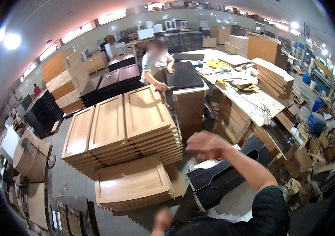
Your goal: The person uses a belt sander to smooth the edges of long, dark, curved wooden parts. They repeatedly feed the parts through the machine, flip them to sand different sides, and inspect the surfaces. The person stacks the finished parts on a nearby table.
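My right hand (206,145) is raised in mid-air, its fingers loosely stretched to the left with nothing seen in them. Below that arm lie black panels with a shaped cutout (224,179). Low in the view, my left hand (163,218) is smeared, so its fingers cannot be made out. It is nearest to a low stack of light wood panelled boards (132,179). Behind that stack, a taller stack of similar panelled boards (106,126) stands to the left of my right hand. No contact shows between either hand and the boards.
Another person (156,67) leans over a black panel (185,74) on a stand, a hand near its edge. A cluttered workbench (268,106) with tools stands at right. A pedestal fan (29,145) is at left. Scrap boards (321,157) crowd the right side.
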A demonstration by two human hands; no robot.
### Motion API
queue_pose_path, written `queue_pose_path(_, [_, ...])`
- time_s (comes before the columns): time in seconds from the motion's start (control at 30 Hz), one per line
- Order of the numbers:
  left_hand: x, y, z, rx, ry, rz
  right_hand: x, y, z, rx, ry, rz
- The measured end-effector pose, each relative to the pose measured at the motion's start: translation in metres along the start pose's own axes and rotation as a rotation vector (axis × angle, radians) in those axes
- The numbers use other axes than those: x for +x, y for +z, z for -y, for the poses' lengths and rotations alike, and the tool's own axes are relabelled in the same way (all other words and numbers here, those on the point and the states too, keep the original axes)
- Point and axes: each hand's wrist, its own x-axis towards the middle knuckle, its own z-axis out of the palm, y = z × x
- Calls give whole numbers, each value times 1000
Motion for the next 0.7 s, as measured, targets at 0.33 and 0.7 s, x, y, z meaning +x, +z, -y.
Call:
queue_pose_path(0.33, [-65, -169, 0, 119, 102, -72, -18, 11, 19, 130, 597, -245])
queue_pose_path(0.7, [-210, -45, -97, 1023, 183, 264, -2, 158, 360, 872, 168, 836])
